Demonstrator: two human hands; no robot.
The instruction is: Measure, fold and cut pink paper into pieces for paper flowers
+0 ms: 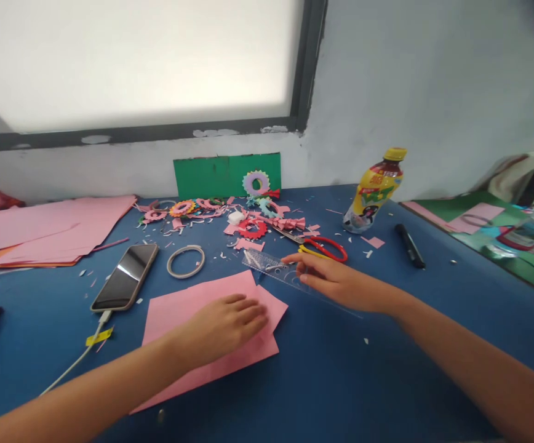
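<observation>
My left hand (230,321) lies flat on a pink paper sheet (170,314), its fingers stretched out. A smaller pink piece (274,307) lies partly under those fingertips. My right hand (336,280) is over a clear plastic ruler (262,264) with cut-out shapes, fingers apart. Whether its fingertips touch the ruler I cannot tell. Just beyond that hand are scissors (323,241) with red and yellow handles. A grey ring, perhaps a tape roll, (186,275) sits behind the pink sheet.
Paper scraps and cut rings (253,229) lie at the back before a green board (227,175). A phone (126,277) on a cable and pink sheets (64,227) are left. A yellow-capped bottle (374,191) and black marker (409,245) stand and lie right.
</observation>
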